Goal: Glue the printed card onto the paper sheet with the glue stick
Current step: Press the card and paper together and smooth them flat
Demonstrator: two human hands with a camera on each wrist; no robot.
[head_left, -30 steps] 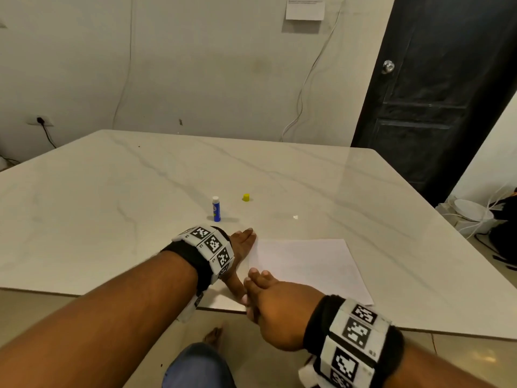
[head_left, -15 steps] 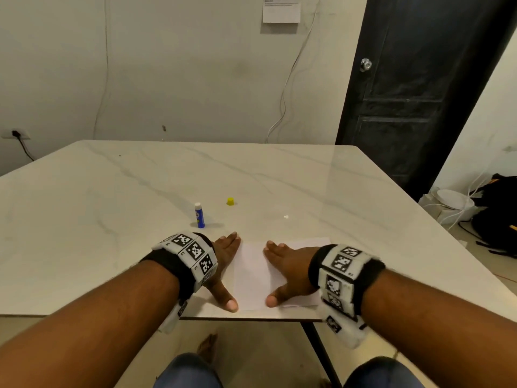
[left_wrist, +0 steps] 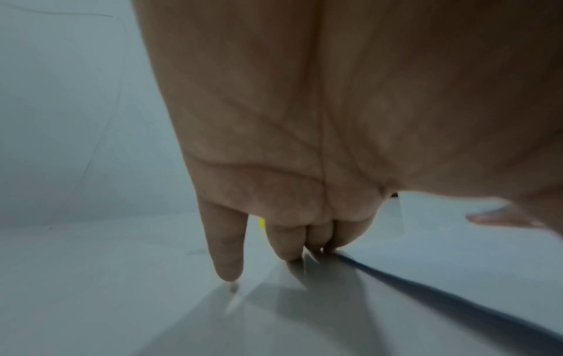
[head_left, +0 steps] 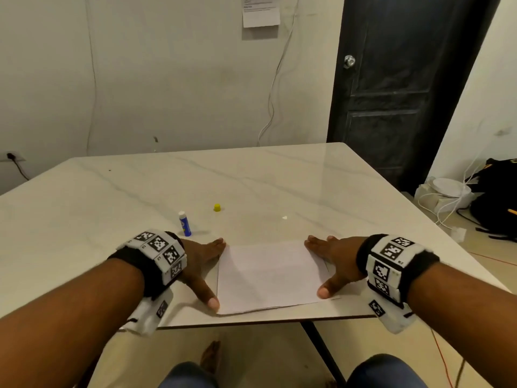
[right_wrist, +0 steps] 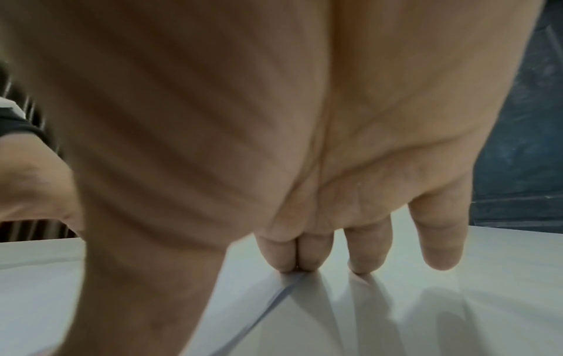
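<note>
Head view is showing one white paper sheet [head_left: 268,275] lying flat near the 6 o'clock edge of the marble table [head_left: 112,197], and no print is readable on it; a second paper edge is peeking out along its right side under the right hand [head_left: 335,261], but whether that is the printed card I cannot tell. The right hand is resting flat with straight fingers spread over the sheet's 3 o'clock edge, thumb pointing toward 6 o'clock. The left hand [head_left: 200,261] is lying flat and open on the table at the sheet's 9 o'clock edge, its thumb touching the near left corner. Both wrists are half covered by marker bands, which are hiding the backs of the wrists.

One glue stick [head_left: 184,224], blue with a white top, is standing upright at about 11 o'clock from the sheet, just beyond the left hand. One yellow cap [head_left: 217,207] is sitting apart from it, toward 12 o'clock. One tiny white scrap [head_left: 284,217] is lying at 1 o'clock, too small to identify.

The wrist views are being mostly filled by blurred palms; the left one is showing fingertips [left_wrist: 228,272] touching the surface, the right one fingertips [right_wrist: 304,262] pressing on white paper.
</note>
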